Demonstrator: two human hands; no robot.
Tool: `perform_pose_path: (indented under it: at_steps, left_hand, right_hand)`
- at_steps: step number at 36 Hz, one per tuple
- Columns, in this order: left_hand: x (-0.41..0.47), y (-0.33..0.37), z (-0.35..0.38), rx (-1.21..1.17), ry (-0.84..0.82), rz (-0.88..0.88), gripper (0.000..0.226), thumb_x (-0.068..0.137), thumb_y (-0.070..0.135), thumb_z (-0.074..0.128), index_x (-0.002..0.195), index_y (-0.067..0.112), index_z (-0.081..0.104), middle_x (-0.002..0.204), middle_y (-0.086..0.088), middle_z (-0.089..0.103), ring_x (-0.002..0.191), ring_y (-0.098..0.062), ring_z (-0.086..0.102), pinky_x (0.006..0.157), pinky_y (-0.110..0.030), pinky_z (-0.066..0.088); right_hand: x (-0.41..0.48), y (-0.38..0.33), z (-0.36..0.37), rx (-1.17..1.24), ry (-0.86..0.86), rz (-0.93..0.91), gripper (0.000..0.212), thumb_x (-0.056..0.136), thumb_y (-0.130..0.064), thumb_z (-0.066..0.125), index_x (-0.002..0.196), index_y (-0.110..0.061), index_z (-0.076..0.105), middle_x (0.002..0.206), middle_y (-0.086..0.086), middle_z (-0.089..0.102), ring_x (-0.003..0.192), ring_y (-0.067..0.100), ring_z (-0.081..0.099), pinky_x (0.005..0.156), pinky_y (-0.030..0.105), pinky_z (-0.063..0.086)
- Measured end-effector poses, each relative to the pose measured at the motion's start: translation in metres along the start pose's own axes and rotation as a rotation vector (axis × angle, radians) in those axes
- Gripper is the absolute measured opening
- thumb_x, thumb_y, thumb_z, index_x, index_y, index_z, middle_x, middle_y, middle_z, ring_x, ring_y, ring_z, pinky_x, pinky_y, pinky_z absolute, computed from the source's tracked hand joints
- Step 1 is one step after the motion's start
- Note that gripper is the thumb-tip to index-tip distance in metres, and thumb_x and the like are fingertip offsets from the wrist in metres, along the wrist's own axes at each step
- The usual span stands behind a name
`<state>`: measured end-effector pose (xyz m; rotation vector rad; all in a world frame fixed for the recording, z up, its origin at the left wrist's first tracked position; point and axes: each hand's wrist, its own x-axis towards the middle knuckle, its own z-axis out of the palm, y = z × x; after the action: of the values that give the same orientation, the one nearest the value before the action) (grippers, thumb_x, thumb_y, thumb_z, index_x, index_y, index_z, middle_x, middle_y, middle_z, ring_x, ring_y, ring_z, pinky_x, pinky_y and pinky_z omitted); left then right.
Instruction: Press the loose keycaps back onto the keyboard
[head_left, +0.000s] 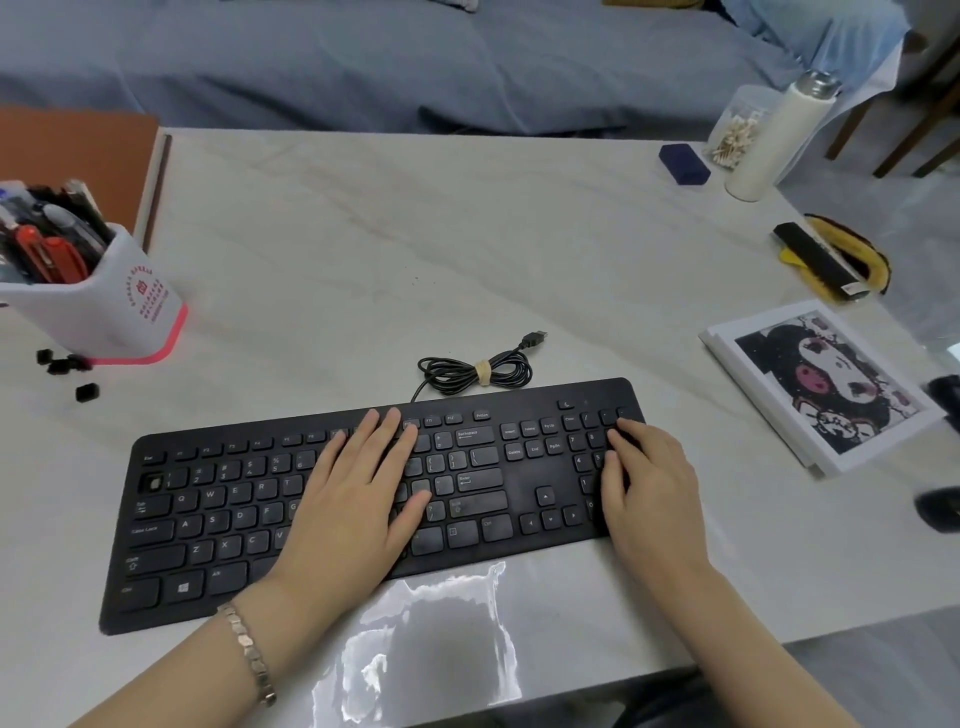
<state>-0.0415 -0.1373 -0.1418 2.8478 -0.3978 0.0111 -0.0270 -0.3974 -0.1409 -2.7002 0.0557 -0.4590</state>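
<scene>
On marble tabletop (363, 249), flat black keyboard (208, 525) (matte)

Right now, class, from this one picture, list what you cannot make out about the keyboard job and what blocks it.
1. Head view: keys under the left hand on the keyboard, covered by it; empty slots there cannot be ruled out.
2. Head view: number-pad keys under the right hand, covered likewise.
3. Head view: letters on the loose keycaps beside the pen cup, too small.
4. Head view: dark object at the right edge, cut off.
</scene>
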Motion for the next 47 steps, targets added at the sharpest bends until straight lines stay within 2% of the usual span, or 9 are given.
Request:
perform_pose_path:
  at_steps: [6,9,12,17,21,27,31,35,47]
  left_hand:
    - [-0.005,-0.022,-0.016,-0.348,0.12,-0.031,0.057,0.087,0.046,0.032,0.133,0.019,0.052,0.137,0.016,0.039,0.132,0.005,0.024,0.113,-0.023,0.018]
    - [-0.014,-0.053,-0.033,-0.405,0.231,-0.168,0.045,0.089,0.029,0.046,0.131,0.015,0.053,0.134,0.013,0.043,0.128,-0.004,0.037,0.108,-0.022,0.021]
    - [-0.021,-0.098,-0.049,-0.392,0.313,-0.359,0.04,0.091,0.007,0.055,0.131,0.009,0.051,0.139,-0.002,0.047,0.131,-0.017,0.04,0.108,-0.022,0.021]
    - [-0.03,-0.189,-0.072,-0.278,0.311,-0.578,0.048,0.089,0.006,0.057,0.135,0.005,0.046,0.143,-0.011,0.044,0.132,-0.028,0.039,0.11,-0.039,0.028]
    - [-0.027,-0.239,-0.083,-0.228,0.244,-0.642,0.05,0.092,0.007,0.053,0.14,0.008,0.041,0.151,-0.009,0.033,0.14,-0.027,0.028,0.112,-0.039,0.024]
    - [-0.015,-0.277,-0.086,-0.195,0.075,-0.559,0.048,0.095,0.017,0.053,0.142,0.016,0.041,0.153,-0.002,0.031,0.14,-0.025,0.028,0.113,-0.038,0.024]
    - [-0.015,-0.287,-0.083,-0.221,0.147,-0.437,0.023,0.087,0.009,0.065,0.109,0.007,0.067,0.114,-0.007,0.06,0.109,-0.027,0.053,0.092,-0.022,0.034]
    - [-0.025,-0.281,-0.083,-0.239,0.19,-0.412,0.009,0.085,0.004,0.065,0.094,0.007,0.068,0.092,0.002,0.055,0.092,-0.022,0.054,0.08,-0.019,0.034]
    - [-0.064,-0.257,-0.079,-0.156,0.182,-0.506,0.02,0.098,0.016,0.044,0.102,0.005,0.06,0.099,-0.009,0.058,0.093,-0.024,0.054,0.079,-0.027,0.037]
  right_hand:
    - [0.006,-0.052,0.001,0.078,-0.095,-0.068,0.023,0.08,-0.009,0.053,0.092,-0.004,0.071,0.098,0.008,0.066,0.092,0.026,0.061,0.089,0.029,0.042]
    - [0.011,-0.098,0.013,0.163,-0.301,-0.15,0.023,0.089,-0.013,0.052,0.106,-0.01,0.068,0.11,-0.001,0.06,0.107,0.015,0.052,0.098,0.02,0.034]
    - [0.017,-0.141,0.032,0.244,-0.395,-0.26,0.026,0.092,-0.017,0.049,0.112,-0.014,0.065,0.116,-0.003,0.057,0.112,0.01,0.046,0.093,0.009,0.023]
    - [0.027,-0.208,0.057,0.323,-0.513,-0.353,0.026,0.093,-0.015,0.045,0.109,-0.014,0.065,0.113,-0.001,0.059,0.11,0.014,0.048,0.095,0.018,0.03]
    - [0.03,-0.247,0.071,0.345,-0.594,-0.406,0.028,0.094,-0.016,0.044,0.113,-0.015,0.064,0.116,-0.002,0.06,0.113,0.013,0.048,0.097,0.022,0.034]
    - [0.033,-0.288,0.095,0.312,-0.68,-0.453,0.03,0.093,-0.014,0.043,0.117,-0.014,0.062,0.123,0.0,0.056,0.116,0.014,0.047,0.098,0.024,0.035]
    - [0.037,-0.312,0.115,0.27,-0.725,-0.505,0.033,0.094,-0.011,0.041,0.123,-0.012,0.057,0.129,0.003,0.051,0.12,0.017,0.044,0.097,0.022,0.031]
    - [0.044,-0.34,0.134,0.232,-0.762,-0.561,0.035,0.094,-0.011,0.043,0.128,-0.012,0.053,0.133,0.005,0.047,0.123,0.019,0.041,0.097,0.024,0.029]
    - [0.045,-0.378,0.175,-0.03,-0.693,-0.788,0.027,0.091,-0.003,0.044,0.114,-0.003,0.057,0.116,0.01,0.05,0.111,0.027,0.043,0.08,0.034,0.042]
